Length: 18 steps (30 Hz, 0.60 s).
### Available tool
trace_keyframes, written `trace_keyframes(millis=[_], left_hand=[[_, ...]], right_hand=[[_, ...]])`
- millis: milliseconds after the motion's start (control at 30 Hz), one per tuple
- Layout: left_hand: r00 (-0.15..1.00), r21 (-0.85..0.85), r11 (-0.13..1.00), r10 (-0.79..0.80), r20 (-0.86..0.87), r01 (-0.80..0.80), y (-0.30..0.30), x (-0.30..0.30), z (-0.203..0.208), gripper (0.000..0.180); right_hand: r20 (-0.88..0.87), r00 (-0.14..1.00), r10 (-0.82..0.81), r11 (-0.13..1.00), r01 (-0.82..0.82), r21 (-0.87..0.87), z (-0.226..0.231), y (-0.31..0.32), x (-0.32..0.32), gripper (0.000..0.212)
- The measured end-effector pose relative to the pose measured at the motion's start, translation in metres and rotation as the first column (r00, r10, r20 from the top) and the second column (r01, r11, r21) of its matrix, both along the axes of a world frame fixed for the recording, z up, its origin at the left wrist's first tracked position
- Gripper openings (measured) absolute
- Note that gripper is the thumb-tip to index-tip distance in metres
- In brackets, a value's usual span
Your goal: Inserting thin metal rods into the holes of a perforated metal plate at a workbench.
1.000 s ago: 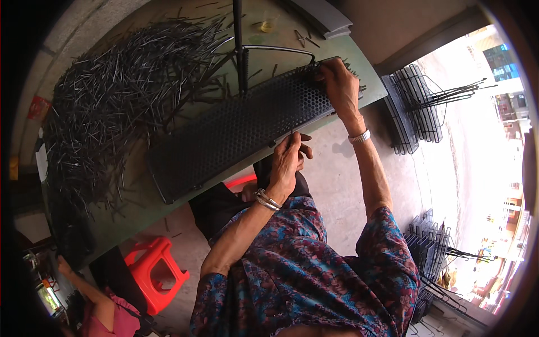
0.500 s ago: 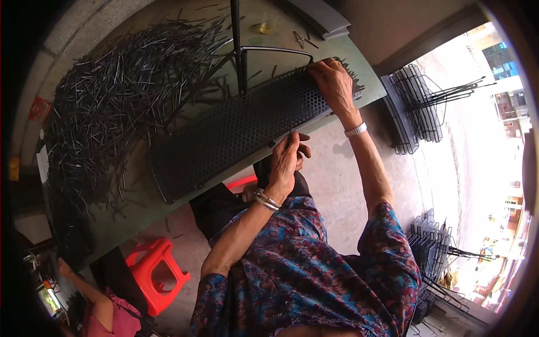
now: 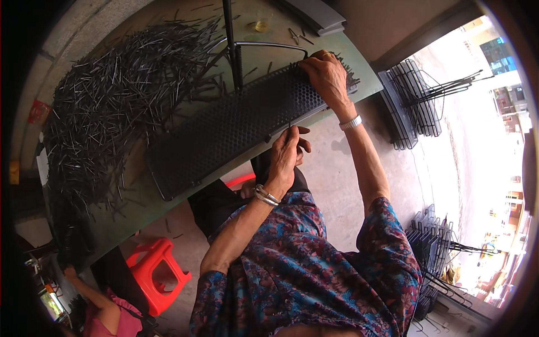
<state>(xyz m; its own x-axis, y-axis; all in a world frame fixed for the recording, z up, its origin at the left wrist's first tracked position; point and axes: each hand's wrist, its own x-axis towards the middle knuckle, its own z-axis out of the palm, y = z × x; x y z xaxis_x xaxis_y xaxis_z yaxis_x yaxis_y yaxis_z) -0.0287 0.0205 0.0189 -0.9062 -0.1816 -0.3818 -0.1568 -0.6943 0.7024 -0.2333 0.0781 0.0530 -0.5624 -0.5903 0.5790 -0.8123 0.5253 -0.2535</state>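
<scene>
A long black metal panel with a honeycomb of holes (image 3: 224,123) lies slantwise along the table's near edge. My left hand (image 3: 285,154) is closed at the panel's near long side, pinching a thin dark strip (image 3: 290,124) between thumb and forefinger. At the panel's right end, my right hand (image 3: 327,78) rests with its fingers curled down over the far side. Its fingertips are hidden, so what they grip does not show. Short dark strips (image 3: 349,70) bunch together just beyond that hand.
A large heap of thin black strips (image 3: 123,95) covers the table's left. A dark upright post (image 3: 229,45) rises behind the panel, near a glass (image 3: 262,23). Wire racks (image 3: 412,101) stand at right. Below left are a red stool (image 3: 160,275) and another person's arm (image 3: 92,295).
The whole view has shifted slightly, with the table a little higher and further left. Both my hands keep nearly the same places on the panel. The other person's arm has moved a little.
</scene>
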Motion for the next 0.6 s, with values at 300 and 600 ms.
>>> trace_keyframes(millis=[300, 600], left_hand=[[0.999, 0.004, 1.0, -0.03, -0.027, 0.03, 0.005, 0.0, 0.005, 0.039], [1.0, 0.005, 1.0, -0.007, -0.017, 0.007, -0.002, 0.002, 0.003, 0.038]], right_hand=[[-0.07, 0.994, -0.08, 0.987, 0.089, 0.132, 0.0, -0.006, -0.004, 0.019], [0.514, 0.855, -0.063, 0.995, 0.013, 0.101, 0.027, 0.018, 0.046, 0.025]])
